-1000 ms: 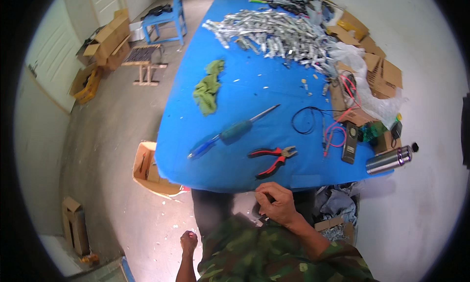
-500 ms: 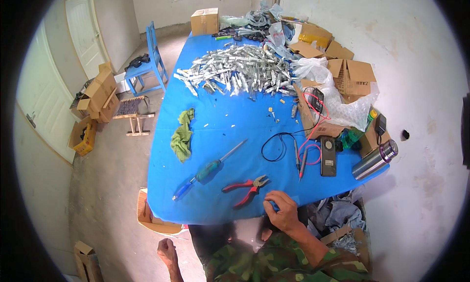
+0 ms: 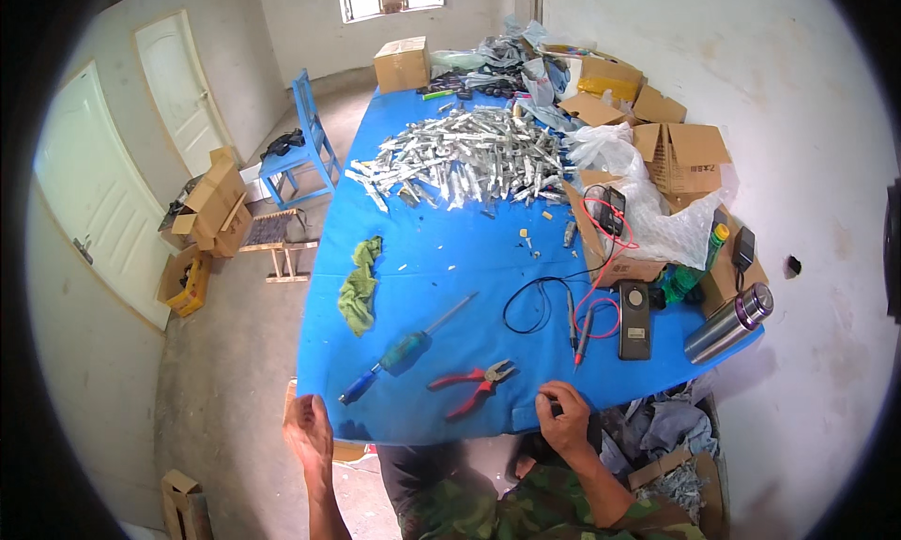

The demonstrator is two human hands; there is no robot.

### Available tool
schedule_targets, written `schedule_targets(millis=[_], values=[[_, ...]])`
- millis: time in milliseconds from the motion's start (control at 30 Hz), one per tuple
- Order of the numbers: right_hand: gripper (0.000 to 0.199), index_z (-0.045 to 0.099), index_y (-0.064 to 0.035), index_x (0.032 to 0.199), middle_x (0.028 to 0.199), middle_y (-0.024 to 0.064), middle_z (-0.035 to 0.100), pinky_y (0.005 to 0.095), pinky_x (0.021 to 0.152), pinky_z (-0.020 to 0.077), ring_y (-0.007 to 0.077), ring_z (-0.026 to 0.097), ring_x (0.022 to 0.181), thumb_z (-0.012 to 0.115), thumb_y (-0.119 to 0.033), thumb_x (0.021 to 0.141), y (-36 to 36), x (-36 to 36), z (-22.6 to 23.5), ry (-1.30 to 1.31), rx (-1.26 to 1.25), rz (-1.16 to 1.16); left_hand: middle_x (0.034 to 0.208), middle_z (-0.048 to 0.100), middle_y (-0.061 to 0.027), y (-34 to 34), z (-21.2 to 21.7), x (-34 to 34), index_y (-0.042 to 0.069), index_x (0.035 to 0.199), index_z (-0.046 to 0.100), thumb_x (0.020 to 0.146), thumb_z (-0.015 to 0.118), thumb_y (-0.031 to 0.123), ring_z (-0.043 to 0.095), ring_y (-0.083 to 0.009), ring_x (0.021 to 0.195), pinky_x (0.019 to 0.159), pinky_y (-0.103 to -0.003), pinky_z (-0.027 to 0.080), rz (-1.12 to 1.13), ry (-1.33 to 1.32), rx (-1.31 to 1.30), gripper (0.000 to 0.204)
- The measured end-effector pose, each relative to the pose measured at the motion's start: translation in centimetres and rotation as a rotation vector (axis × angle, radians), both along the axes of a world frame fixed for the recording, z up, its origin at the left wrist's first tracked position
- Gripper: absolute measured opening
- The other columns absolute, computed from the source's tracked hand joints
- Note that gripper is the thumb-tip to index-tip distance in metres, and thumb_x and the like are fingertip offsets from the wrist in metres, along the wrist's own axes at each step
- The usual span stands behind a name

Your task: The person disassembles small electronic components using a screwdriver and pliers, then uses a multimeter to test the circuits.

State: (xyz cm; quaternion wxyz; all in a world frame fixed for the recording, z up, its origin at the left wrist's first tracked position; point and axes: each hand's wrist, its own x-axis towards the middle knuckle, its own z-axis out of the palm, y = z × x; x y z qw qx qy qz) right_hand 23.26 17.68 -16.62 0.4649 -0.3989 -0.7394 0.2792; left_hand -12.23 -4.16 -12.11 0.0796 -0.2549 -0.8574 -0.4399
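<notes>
My left hand (image 3: pixel 308 429) is at the table's near left corner, fingers loosely apart with nothing seen in them. Over the near edge my right hand (image 3: pixel 564 422) is closed in a loose curl, thumb toward the forefinger, and holds nothing visible. Closest to it lie red-handled pliers (image 3: pixel 473 387), jaws to the upper right. Left of the pliers, a long screwdriver (image 3: pixel 406 350) with a blue-green handle points away to the right. A crumpled green cloth (image 3: pixel 358 289) lies farther left. A large heap of silvery, slim wrapped pieces (image 3: pixel 469 155) covers the table's far half.
On the right are a meter (image 3: pixel 605 210) with red and black probe leads, a dark handheld device (image 3: pixel 634 320), a steel flask (image 3: pixel 728 323) and an open carton with bubble wrap (image 3: pixel 680 228). Left of the blue-covered table (image 3: pixel 441 230) stands a blue chair (image 3: pixel 306 146).
My left hand has risen from below the table to its near left corner. The right hand has shifted slightly right and down. The whole view has tilted up a little.
</notes>
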Motion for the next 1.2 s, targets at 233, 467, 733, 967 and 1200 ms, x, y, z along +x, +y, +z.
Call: schedule_targets(millis=[233, 467, 733, 967, 1200], values=[[0.009, 0.070, -0.0057, 0.088, 0.092, 0.0112, 0.072, 0.0403, 0.074, 0.0564, 0.0321, 0.070, 0.083, 0.074, -0.009, 0.081, 0.5, -1.3, -1.2, -0.120, 0.284, -0.088, 0.112, 0.070, -0.0216, 4.8, -3.9, -7.8, -0.002, 0.112, 0.068, 0.093, 0.069, 0.019, 0.067, -0.0379, 0.104, 0.091, -0.045, 0.053, -0.053, 0.216, -0.158, 0.029], [0.010, 0.069, -0.0075, 0.085, 0.091, 0.0099, 0.071, 0.0410, 0.068, 0.0543, 0.0327, 0.068, 0.079, 0.070, -0.017, 0.082, 0.6, -2.1, -1.1, -0.225, 0.346, -0.115, 0.122, 0.065, -0.0218, 8.4, -6.4, -12.2, -0.002, 0.119, 0.063, 0.093, 0.069, 0.020, 0.058, -0.0413, 0.117, 0.103, -0.049, 0.046, -0.009, 0.224, -0.204, 0.035], [0.015, 0.069, -0.0064, 0.088, 0.090, 0.0114, 0.070, 0.0430, 0.066, 0.0533, 0.0332, 0.066, 0.076, 0.069, -0.020, 0.083, 0.4, -2.3, -1.5, -0.299, 0.328, -0.114, 0.126, 0.062, -0.0207, 9.9, -7.2, -13.5, -0.001, 0.119, 0.063, 0.092, 0.069, 0.018, 0.056, -0.0397, 0.118, 0.103, -0.048, 0.045, -0.014, 0.165, -0.150, 0.034], [0.014, 0.068, 0.0000, 0.098, 0.093, 0.0134, 0.069, 0.0321, 0.063, 0.0515, 0.0215, 0.067, 0.077, 0.068, -0.010, 0.089, 0.8, -2.6, 2.0, -0.111, -0.168, -0.079, 0.128, 0.062, -0.0197, 9.9, -6.1, -12.9, -0.001, 0.119, 0.064, 0.091, 0.070, 0.017, 0.057, -0.0386, 0.120, 0.103, -0.047, 0.046, -0.001, 0.029, -0.064, 0.034], [0.015, 0.071, -0.0030, 0.099, 0.092, 0.0129, 0.071, 0.0342, 0.063, 0.0523, 0.0249, 0.068, 0.074, 0.073, -0.011, 0.087, 13.2, -17.9, 9.7, -0.360, 0.087, 0.335, 0.127, 0.063, -0.0197, 10.3, -4.9, -12.7, -0.002, 0.115, 0.066, 0.090, 0.071, 0.015, 0.059, -0.0385, 0.119, 0.102, -0.047, 0.047, 0.020, -0.007, -0.045, 0.031]])
